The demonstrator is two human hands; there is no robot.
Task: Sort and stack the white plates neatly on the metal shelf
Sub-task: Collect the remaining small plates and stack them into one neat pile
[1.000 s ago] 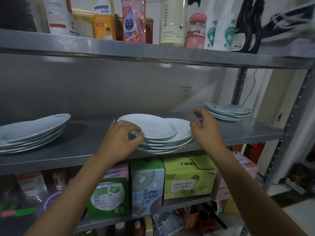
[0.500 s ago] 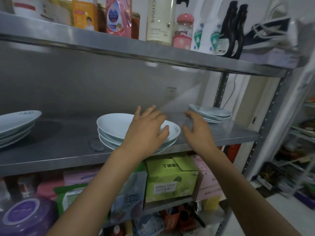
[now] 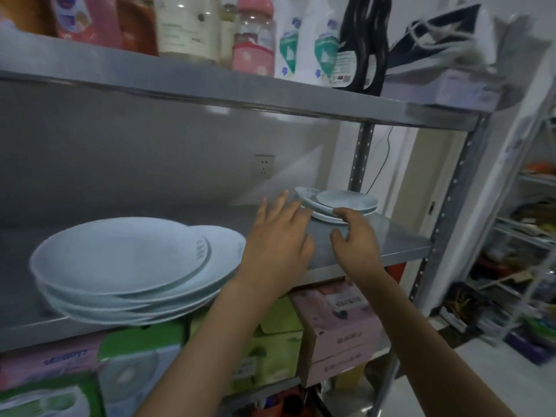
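Both hands reach, fingers spread and empty, toward the small stack of white plates [image 3: 340, 203] at centre right on the metal shelf [image 3: 391, 245]: left hand [image 3: 278, 245], right hand [image 3: 353, 236]. The larger stack [image 3: 126, 266] sits lower left, slightly askew.

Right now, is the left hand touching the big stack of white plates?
Cannot tell. In the head view the left hand, fingers spread, overlaps the right rim of the big stack of white plates, so neither contact nor gap shows.
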